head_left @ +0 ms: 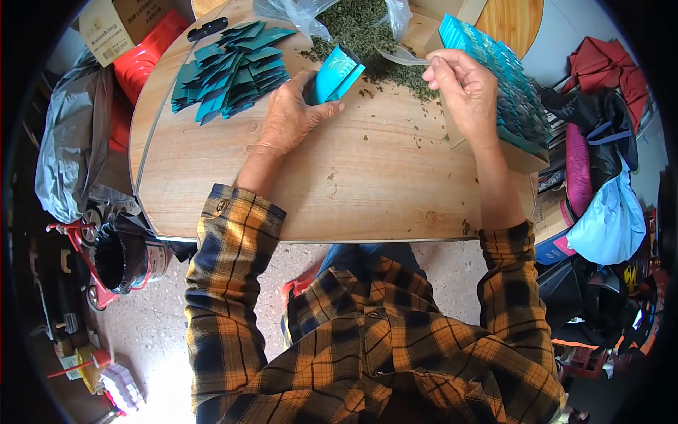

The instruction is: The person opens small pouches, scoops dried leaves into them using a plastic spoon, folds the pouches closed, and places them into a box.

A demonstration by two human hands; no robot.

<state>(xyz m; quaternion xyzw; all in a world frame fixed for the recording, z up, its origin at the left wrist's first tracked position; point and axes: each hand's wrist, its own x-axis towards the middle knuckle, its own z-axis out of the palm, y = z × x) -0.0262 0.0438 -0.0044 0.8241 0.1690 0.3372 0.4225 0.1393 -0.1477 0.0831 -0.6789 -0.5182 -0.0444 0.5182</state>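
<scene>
Blk. item [207,29], 1 pc., far L. on table [318,177]; teal pkt. pile [233,71], 1, overlapping, too many to count; my L. hand [288,113], forearm fwd., thumb out to R., fingers curled part-closed on 1 teal pkt. [337,74], tilted R., nr. dried leaves [353,35], 1 heap; clear scoop [406,58], 1, at leaves, handle pinched shut in my R. hand [462,88], wrist bent inward; box [526,161], 1, w/ teal pkt. rows [494,78], uncountable

Bright glare on the lower-left floor, curved edge distortion, black corners, table evenly lit
</scene>
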